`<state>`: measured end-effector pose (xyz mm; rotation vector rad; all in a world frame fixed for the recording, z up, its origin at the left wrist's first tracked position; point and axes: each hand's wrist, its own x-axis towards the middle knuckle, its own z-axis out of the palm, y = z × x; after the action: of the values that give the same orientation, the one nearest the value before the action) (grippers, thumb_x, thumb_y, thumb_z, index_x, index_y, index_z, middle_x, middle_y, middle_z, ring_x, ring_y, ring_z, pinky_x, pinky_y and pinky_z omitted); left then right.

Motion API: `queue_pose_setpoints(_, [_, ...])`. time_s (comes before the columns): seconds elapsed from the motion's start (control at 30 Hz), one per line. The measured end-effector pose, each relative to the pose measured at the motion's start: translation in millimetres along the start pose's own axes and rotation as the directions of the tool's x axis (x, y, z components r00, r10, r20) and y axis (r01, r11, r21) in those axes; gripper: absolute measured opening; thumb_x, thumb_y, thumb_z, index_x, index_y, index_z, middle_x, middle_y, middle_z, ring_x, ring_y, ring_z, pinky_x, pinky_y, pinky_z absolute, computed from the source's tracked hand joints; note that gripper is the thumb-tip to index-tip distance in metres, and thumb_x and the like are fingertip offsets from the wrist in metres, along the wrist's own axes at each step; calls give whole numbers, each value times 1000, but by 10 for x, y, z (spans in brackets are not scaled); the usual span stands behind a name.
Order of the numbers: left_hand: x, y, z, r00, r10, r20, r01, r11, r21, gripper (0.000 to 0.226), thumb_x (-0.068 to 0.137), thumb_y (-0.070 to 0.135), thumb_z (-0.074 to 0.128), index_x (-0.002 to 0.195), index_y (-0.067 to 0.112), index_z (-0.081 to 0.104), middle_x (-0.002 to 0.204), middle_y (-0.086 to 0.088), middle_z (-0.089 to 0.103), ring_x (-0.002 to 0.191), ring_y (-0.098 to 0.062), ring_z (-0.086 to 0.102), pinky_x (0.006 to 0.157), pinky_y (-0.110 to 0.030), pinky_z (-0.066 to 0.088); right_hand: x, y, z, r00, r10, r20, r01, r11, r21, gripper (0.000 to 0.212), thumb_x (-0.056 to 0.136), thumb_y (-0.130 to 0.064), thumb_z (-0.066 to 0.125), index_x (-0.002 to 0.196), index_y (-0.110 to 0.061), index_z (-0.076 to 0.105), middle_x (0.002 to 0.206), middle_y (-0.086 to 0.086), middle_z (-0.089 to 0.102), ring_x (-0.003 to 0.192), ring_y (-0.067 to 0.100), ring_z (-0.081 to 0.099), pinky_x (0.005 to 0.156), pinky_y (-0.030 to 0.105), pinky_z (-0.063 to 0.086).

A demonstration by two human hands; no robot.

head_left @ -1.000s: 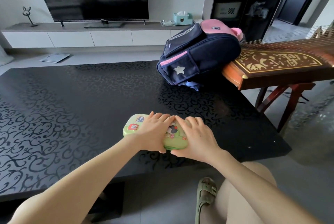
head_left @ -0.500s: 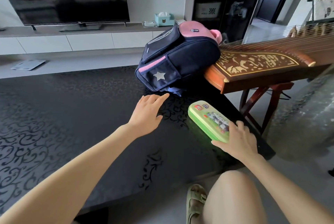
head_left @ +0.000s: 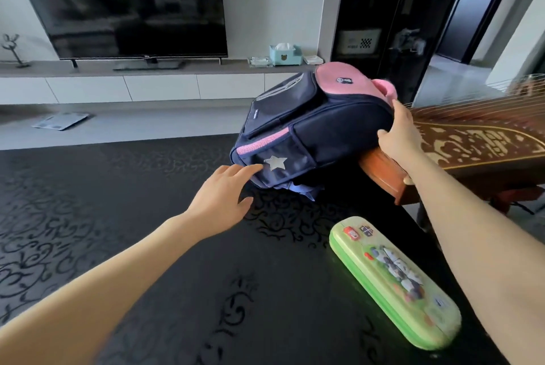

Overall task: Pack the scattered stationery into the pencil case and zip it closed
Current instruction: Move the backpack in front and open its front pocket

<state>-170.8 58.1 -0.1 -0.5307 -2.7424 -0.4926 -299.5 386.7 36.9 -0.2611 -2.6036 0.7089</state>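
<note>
The green pencil case (head_left: 395,279), closed and printed with cartoon pictures, lies alone near the right edge of the black patterned table (head_left: 118,217). A navy and pink backpack (head_left: 312,128) with a silver star lies on its side at the table's far right. My left hand (head_left: 227,196) reaches out with straight fingers, its fingertips at the backpack's lower front corner by the star. My right hand (head_left: 401,134) grips the backpack's right end, thumb on the side panel. No loose stationery is visible.
A wooden zither (head_left: 472,152) on a stand sits right of the table, and the backpack leans on its end. Behind are a low white TV cabinet (head_left: 147,87) with a television, a tissue box (head_left: 285,55) and a dark glass cabinet. A scale (head_left: 60,121) lies on the floor.
My right hand let go of the pencil case and moved up to grip the backpack's right end. My left hand moved forward to the backpack's front corner. The case stays where it was left.
</note>
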Motion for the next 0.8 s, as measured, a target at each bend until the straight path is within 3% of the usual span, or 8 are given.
queue_pose_setpoints(0.13, [155, -167, 12, 1000, -24, -19, 23, 999, -38, 56, 85, 21, 59, 138, 24, 38, 125, 1, 55, 119, -23, 44, 100, -30, 34, 179, -103, 147, 998, 35, -44, -34, 999, 23, 62, 84, -10, 60, 140, -13, 33, 138, 16, 44, 123, 39, 46, 101, 46, 37])
queue_pose_setpoints(0.27, [173, -245, 19, 982, -165, -90, 139, 960, -244, 47, 85, 19, 59, 130, 22, 47, 119, 1, 59, 108, -19, 54, 86, -24, 40, -138, -424, 163, 979, -195, -57, 186, 974, -130, 32, 83, -18, 65, 109, -6, 49, 111, 22, 58, 100, 45, 56, 81, 43, 42])
queue_pose_setpoints(0.47, [-130, -241, -228, 872, -483, -80, 393, 788, -474, 36, 93, 33, 48, 126, 19, 49, 101, 6, 59, 96, -15, 59, 70, -25, 44, -1276, -1593, 551, 881, -470, 48, 469, 883, 38, 19, 89, -17, 59, 97, -1, 51, 100, 18, 59, 91, 36, 58, 68, 35, 36])
queue_pose_setpoints(0.57, [-360, -349, -505, 770, -637, -40, 476, 615, -629, 44, 92, 50, 39, 115, 17, 56, 104, 5, 63, 93, -19, 61, 67, -29, 49, -1933, -2082, 677, 857, -514, 29, 508, 854, 117, 17, 85, -11, 61, 96, 1, 53, 96, 18, 61, 85, 35, 61, 67, 38, 41])
queue_pose_setpoints(0.63, [-601, -391, -716, 728, -682, 72, 507, 464, -727, 49, 90, 56, 40, 102, 13, 59, 97, 1, 62, 91, -19, 61, 79, -41, 53, -2386, -2335, 610, 828, -560, 11, 553, 820, 146, 26, 72, -7, 74, 88, 4, 57, 84, 21, 63, 71, 36, 63, 58, 35, 45])
queue_pose_setpoints(0.7, [-812, -372, -870, 709, -683, 177, 537, 360, -763, 50, 86, 58, 47, 90, 10, 58, 87, -5, 60, 85, -19, 60, 76, -38, 56, -2759, -2481, 534, 808, -589, -18, 585, 798, 147, 38, 46, -6, 87, 72, -1, 59, 63, 14, 62, 46, 28, 60, 41, 25, 41])
queue_pose_setpoints(0.77, [-1012, -314, -964, 695, -698, 175, 556, 366, -746, 48, 85, 53, 53, 84, 5, 53, 77, -7, 56, 71, -18, 56, 59, -26, 53, -3081, -2549, 500, 801, -597, -28, 596, 794, 122, 45, 33, -9, 89, 68, -7, 61, 57, 5, 59, 38, 19, 55, 36, 19, 35])
queue_pose_setpoints(0.8, [-1116, -286, -984, 692, -712, 121, 568, 433, -700, 43, 86, 47, 55, 80, 5, 51, 72, -7, 53, 64, -17, 53, 51, -21, 48, -3242, -2551, 494, 800, -599, -23, 598, 794, 113, 45, 34, -11, 89, 68, -8, 61, 57, 3, 59, 38, 18, 54, 36, 18, 35])
